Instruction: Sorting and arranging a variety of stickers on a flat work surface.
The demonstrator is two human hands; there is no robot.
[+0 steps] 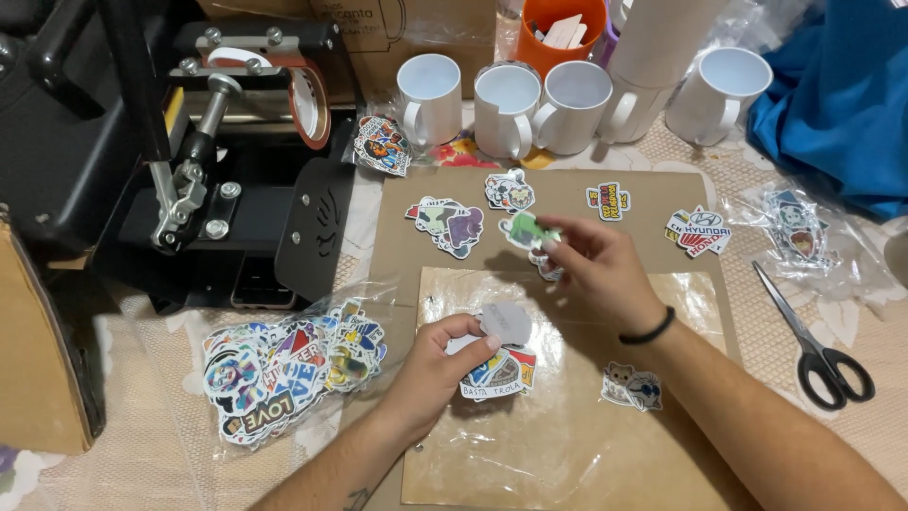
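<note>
Item: my left hand (437, 364), fingers (470, 331) closed around a small stack of stickers (498, 364), the top one turned pale back up, the printed ones fanned out just below my fingertips. Item: my right hand (596, 270), thumb and forefinger pinched on a single green sticker (526, 230), held up and to the left of those fingertips, just above the brown board (397, 218); the right hand is the nearer of the two to it, the left well below. Its long axis I cannot tell. Item: clear plastic sleeve (567, 435) beneath both hands, one cat sticker (631, 385) lying on it to the right of my left fingers. Item: loose stickers (449, 225) spread on the board beyond my right fingers. Item: bagged heap of stickers (284, 374) left of my left hand. Item: scissors (813, 341) on the desk (757, 166), well right of my right wrist. Item: row of white mugs (506, 109) at the far edge; black mug press (218, 142) far left.
</note>
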